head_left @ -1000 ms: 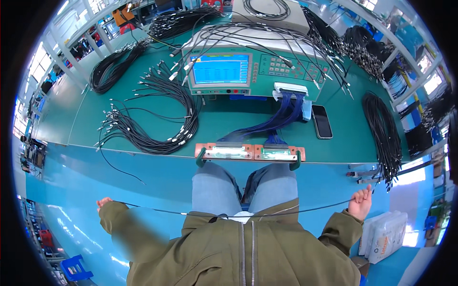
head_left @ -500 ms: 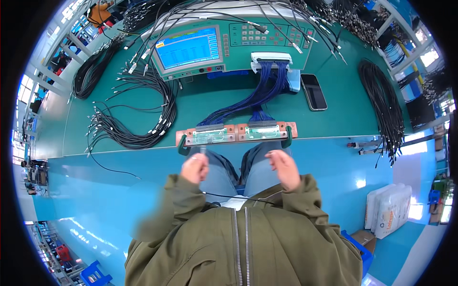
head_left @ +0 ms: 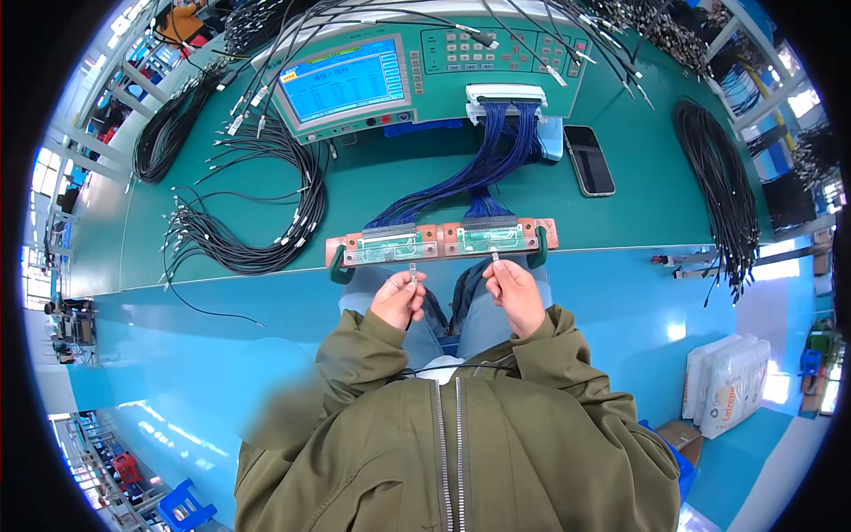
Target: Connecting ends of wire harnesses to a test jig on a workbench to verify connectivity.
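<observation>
My left hand (head_left: 397, 300) pinches a small metal cable connector (head_left: 413, 269), its tip just below the edge of the left green circuit board (head_left: 386, 249). Between the fingers of my right hand (head_left: 518, 297) is another cable connector (head_left: 495, 257), which meets the front edge of the right circuit board (head_left: 489, 238); whether it is seated I cannot tell. A black cable (head_left: 470, 366) crosses in front of my jacket. Both boards sit on a reddish-brown fixture (head_left: 441, 241) at the table's front edge, with green clamps (head_left: 338, 264) at its ends.
Blue ribbon wires (head_left: 465, 182) link the boards to a green bench tester (head_left: 425, 84) with a lit screen. A phone (head_left: 589, 161) lies right of them. Black cable bundles lie at left (head_left: 306, 213) and right (head_left: 714, 191). Loose cables (head_left: 381, 16) hang over the tester.
Both hands have moved up to the fixture, the left also rightward. The right connector now meets its board. The tester's screen shows a different display.
</observation>
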Motion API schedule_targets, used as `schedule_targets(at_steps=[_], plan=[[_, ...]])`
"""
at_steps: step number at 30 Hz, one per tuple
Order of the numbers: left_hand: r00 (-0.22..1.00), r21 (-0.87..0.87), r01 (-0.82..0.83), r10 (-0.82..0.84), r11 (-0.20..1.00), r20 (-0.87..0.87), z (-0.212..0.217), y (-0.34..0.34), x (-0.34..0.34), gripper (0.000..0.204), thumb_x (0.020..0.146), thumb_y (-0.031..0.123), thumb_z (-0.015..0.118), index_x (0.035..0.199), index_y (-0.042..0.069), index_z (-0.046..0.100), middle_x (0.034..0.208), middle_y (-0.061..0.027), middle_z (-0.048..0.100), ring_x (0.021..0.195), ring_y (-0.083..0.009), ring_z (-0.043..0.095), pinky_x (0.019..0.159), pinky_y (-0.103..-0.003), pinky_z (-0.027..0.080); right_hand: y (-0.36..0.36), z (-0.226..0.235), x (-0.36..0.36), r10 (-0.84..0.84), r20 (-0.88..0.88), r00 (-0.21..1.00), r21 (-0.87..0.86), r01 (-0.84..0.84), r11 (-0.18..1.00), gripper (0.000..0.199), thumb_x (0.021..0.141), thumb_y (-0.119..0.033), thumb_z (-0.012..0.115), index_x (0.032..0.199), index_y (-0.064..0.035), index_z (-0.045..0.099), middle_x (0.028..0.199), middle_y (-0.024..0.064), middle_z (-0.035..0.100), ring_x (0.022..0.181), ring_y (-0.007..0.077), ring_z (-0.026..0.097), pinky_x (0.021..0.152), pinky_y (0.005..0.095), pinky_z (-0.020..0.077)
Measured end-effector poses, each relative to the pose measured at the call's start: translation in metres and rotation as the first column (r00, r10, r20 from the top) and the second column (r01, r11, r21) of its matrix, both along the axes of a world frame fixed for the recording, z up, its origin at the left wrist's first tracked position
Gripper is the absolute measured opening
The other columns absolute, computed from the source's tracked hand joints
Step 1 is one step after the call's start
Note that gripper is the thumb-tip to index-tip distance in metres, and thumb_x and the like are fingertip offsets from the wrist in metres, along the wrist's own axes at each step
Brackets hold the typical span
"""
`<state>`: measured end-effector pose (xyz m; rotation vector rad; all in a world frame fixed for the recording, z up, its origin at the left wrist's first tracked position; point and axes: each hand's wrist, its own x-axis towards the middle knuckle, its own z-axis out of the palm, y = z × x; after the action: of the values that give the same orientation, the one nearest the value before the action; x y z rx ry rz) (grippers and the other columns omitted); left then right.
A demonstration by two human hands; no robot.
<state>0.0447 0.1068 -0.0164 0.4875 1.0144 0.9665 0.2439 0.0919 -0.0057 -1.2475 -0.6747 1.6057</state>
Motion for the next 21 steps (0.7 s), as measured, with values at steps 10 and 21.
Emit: schedule_targets(at_steps=[10,21], plan=[[1.000,-0.084,-0.015,0.012,0.996,-0.025,-0.002,0.002,-0.018,0.020,0.088,0.022,0.041,0.078,0.007,0.049,0.053,-0.0016,0.041,0.038,-0.0055,0.024,0.033,-0.019,0.018,-0.001,-0.001,-0.010,-0.085,0.009,0.996,0.025,0.085,0.996,0.019,0.088,-0.016,0.038,0.079,-0.0039,0.049,0.056,-0.0002,0.042,0.047,0.0043,0.029,0.041,0.0169,0.0216],[0.994,-0.078,-0.084,0.079,0.993,-0.072,-0.001,0.010,-0.020,0.022,0.087,0.023,0.041,0.073,0.007,0.047,0.051,-0.0011,0.039,0.037,-0.0055,0.024,0.033,-0.019,0.017,0.000,-0.003,-0.010,-0.091,-0.075,0.993,-0.021,0.090,0.996,0.019,0.088,-0.016,0.038,0.079,-0.0036,0.049,0.055,0.0001,0.041,0.047,0.0045,0.029,0.041,0.0172,0.0218]])
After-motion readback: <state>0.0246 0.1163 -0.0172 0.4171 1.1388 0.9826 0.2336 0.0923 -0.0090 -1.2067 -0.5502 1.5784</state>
